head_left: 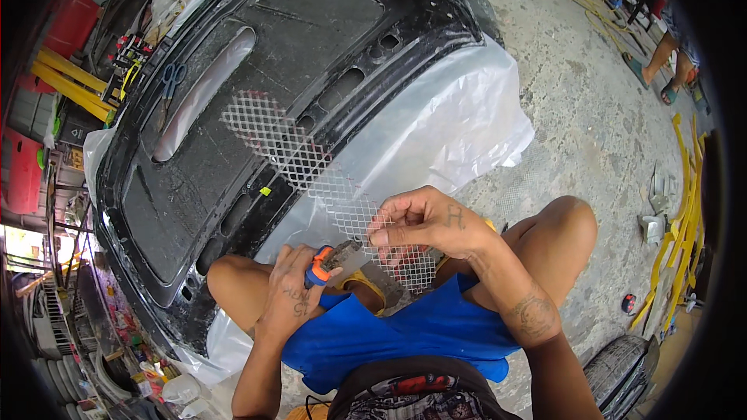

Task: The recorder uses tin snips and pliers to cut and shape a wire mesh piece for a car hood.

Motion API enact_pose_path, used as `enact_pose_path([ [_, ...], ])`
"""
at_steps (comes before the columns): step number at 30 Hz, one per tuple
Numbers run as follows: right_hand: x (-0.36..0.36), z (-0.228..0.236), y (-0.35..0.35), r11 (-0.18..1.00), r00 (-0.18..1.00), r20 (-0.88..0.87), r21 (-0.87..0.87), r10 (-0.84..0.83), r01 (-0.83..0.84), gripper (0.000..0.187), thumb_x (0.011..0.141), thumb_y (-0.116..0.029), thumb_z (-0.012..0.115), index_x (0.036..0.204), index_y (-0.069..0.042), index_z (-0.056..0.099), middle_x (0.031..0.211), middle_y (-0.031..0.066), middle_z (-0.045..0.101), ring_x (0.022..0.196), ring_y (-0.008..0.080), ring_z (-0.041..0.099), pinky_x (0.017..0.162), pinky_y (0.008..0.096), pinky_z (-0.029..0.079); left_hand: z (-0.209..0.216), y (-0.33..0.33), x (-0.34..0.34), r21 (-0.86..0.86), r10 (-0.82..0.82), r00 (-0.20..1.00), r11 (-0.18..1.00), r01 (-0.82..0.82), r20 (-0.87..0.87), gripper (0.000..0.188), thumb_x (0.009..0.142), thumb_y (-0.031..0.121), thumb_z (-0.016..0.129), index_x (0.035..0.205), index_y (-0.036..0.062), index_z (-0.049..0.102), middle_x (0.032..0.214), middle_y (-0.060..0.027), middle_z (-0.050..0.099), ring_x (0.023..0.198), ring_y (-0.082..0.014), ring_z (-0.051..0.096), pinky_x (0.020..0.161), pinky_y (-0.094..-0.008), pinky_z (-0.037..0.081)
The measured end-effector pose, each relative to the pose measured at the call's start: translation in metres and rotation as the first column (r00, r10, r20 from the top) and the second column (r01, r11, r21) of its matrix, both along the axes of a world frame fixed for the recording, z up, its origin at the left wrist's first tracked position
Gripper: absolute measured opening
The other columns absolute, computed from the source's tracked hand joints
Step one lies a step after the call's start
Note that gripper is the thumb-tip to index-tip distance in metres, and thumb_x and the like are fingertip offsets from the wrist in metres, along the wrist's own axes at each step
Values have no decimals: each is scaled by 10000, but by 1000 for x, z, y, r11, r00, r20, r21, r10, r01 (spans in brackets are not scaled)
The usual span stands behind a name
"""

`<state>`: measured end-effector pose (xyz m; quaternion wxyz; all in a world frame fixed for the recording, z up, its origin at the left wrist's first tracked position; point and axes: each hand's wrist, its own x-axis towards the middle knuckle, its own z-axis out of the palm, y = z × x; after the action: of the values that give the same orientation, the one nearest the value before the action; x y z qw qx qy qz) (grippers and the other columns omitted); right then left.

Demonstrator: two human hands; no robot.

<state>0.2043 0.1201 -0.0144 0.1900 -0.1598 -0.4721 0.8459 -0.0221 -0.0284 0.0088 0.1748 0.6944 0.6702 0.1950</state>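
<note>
From here I can't make out the end of the orange-and-blue tool point(318, 267) the left hand point(289, 286) grips; the right hand point(426, 222) pinches mesh point(311, 165)

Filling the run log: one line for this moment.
left hand: holds orange-and-blue-handled tool | right hand: pinches silver diamond-mesh strip | far end: over large black moulded panel

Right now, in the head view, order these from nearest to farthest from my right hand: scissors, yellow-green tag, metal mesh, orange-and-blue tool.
1. Metal mesh: pinched in your right hand.
2. Orange-and-blue tool: to its left, in your left hand.
3. Yellow-green tag: farther left, on the black panel.
4. Scissors: farthest, upper left, on the panel.
</note>
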Motion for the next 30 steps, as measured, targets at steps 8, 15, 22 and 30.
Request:
enact_pose_path([
  [8,-3,7,0,987,987,59,-50,-150,153,118,912,-41,709,1016,14,701,880,97,729,749,140,698,666,260,570,1,-6,-4,-12,-17,998,1000,17,66,314,809,67,680,1098,-40,618,1078,-190,631,964,-400,541,879,-448,454],
  [15,-7,7,-4,986,981,104,16,-164,164,158,910,-108,733,1013,10,716,829,63,724,681,112,680,638,233,532,13,-6,-1,-102,-3,999,995,8,54,513,728,-39,686,1224,-59,555,1141,-209,588,1034,-411,511,924,-458,451],
  [22,-6,6,-4,983,973,154,84,-172,160,123,906,-32,716,1013,25,699,859,98,731,713,134,699,660,270,577,7,-7,-3,-160,18,1000,987,-15,17,420,765,11,711,1157,-42,568,1094,-184,594,1027,-388,524,896,-449,458],
  [30,-8,1,-6,987,990,74,-96,-123,130,130,904,-39,720,1010,34,697,851,104,729,719,139,700,660,272,577,5,-6,-5,-177,-15,999,984,23,49,396,782,44,713,1145,-33,573,1044,-188,608,979,-383,546,863,-457,470],
])
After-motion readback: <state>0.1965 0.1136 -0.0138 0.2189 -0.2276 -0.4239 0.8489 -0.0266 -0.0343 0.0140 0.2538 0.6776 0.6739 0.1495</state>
